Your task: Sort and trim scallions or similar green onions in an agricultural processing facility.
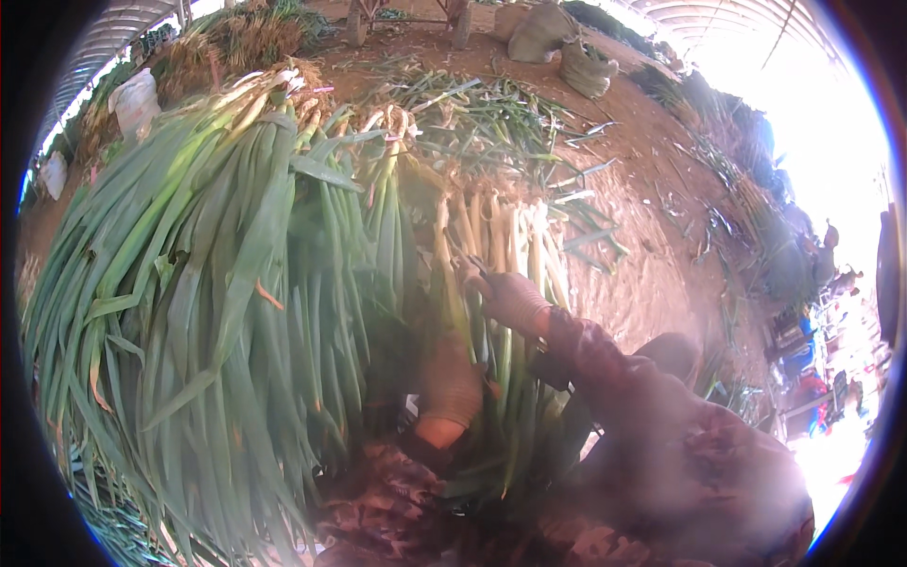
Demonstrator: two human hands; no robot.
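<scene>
My gloved left hand (450,380) is closed around the lower part of a green onion (453,300), whose pale root end points away from me. Haze on the picture blurs those fingers. My gloved right hand (513,299) lies just right of the same stalk, its fingers closed on a thin dark tool (480,268) that looks like a small knife. Beyond and beside it, a row of peeled white onion stalks (518,231) lies with roots facing away. To the left spreads a large heap of long green onions (208,255), leaves toward me.
Loose leaf trimmings (510,118) litter the brown dirt floor (652,241) ahead. Stuffed sacks (540,34) stand at the far side near a wheeled cart (411,14). A white bag (135,102) is at the far left. More onions (746,198) are piled along the right.
</scene>
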